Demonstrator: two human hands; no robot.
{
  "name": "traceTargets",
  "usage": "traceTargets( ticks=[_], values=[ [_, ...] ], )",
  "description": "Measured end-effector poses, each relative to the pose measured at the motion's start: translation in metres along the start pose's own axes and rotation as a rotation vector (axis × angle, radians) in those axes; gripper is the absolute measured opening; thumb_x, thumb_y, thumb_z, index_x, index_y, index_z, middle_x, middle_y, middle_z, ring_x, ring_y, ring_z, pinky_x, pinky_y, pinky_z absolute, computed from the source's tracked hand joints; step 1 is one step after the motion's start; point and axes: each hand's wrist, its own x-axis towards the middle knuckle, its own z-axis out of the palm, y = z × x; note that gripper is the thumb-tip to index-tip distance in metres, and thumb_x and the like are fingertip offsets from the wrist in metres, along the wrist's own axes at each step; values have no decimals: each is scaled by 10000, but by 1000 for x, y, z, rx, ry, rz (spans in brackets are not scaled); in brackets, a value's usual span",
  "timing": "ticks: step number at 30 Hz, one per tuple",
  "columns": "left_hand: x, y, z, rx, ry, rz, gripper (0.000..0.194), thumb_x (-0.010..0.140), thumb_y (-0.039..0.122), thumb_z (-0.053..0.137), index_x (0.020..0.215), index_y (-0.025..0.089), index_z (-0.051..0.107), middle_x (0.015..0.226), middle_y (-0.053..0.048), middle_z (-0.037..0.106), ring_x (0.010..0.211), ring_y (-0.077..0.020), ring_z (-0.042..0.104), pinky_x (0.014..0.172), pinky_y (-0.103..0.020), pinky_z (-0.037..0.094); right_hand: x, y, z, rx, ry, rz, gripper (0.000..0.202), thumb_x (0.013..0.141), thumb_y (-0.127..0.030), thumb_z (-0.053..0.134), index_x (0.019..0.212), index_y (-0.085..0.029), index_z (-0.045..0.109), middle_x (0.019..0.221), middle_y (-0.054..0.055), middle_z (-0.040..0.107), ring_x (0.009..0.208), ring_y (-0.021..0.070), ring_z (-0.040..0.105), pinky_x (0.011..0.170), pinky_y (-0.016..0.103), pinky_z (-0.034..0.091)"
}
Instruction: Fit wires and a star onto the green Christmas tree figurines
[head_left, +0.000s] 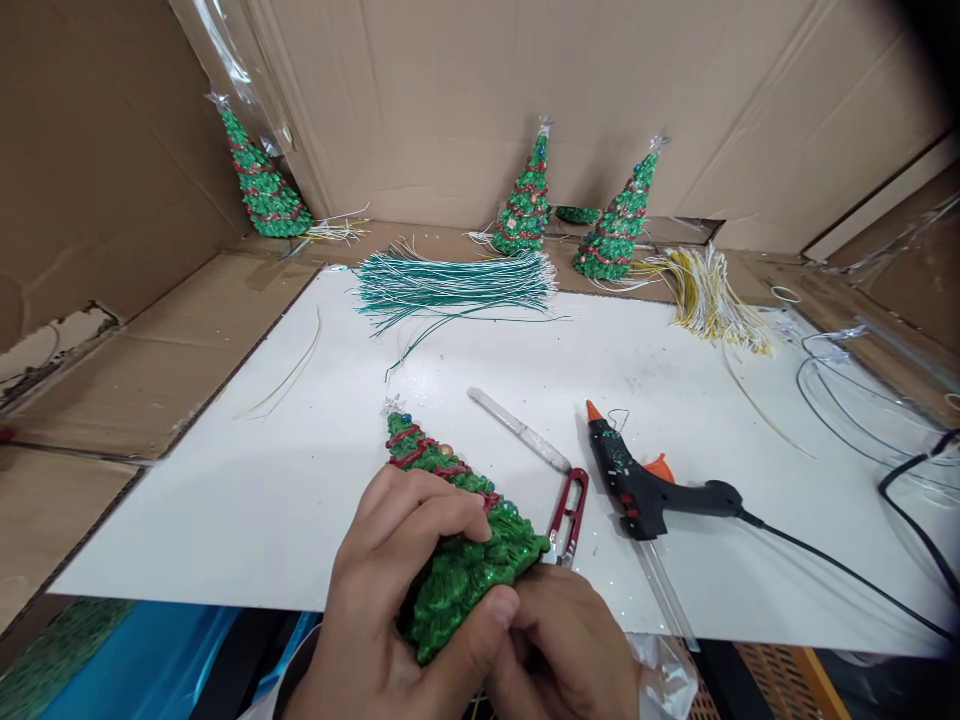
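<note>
A small green Christmas tree ornament (457, 590) with red garlands, coloured balls and a clear star lies tilted, its tip pointing away to the left. Wrapped round its middle and lower part is my left hand (405, 570), thumb near the base. My right hand (562, 640) is closed in a pinch against the tree's base; whatever its fingertips hold is hidden beneath. Just beyond that hand lie red-handled thread snips (568, 515), their lower end partly covered. A whitish stick-like tool (520, 430) rests beside the snips.
To the right lies a black glue gun (626, 485) with an orange nozzle and a trailing cord. Behind are bundles of green wires (457, 285) and yellow-white wires (709, 300). Decorated trees (521, 205) stand along the cardboard wall (435, 100). A white board (247, 500) covers the table.
</note>
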Motion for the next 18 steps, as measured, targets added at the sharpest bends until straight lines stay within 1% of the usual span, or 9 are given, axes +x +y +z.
traceTargets(
  ticks=[4, 13, 18],
  values=[
    [-3, -2, 0, -51, -37, 36, 159, 827, 198, 586, 966, 258, 538, 900, -4, 587, 899, -194, 520, 752, -330, 447, 6, 0, -4, 3, -56, -37, 315, 979, -256, 455, 668, -210, 436, 467, -77, 450, 437, 68, 431, 491, 214, 305],
    [-2, -2, -1, -81, -55, 39, 159, 833, 194, 578, 970, 253, 526, 904, 8, 558, 909, -175, 495, 762, -321, 439, 11, -4, -10, -24, -75, -34, 335, 993, -277, 446, 664, -212, 449, 469, -74, 477, 453, 65, 458, 495, 197, 328],
    [-1, -2, -1, -91, -54, 44, 160, 830, 190, 580, 967, 247, 520, 899, 8, 561, 911, -176, 494, 766, -326, 434, 21, -6, -13, -21, -102, -93, 371, 1001, -268, 433, 635, -204, 430, 430, -88, 440, 399, 46, 416, 459, 170, 327]
  ],
)
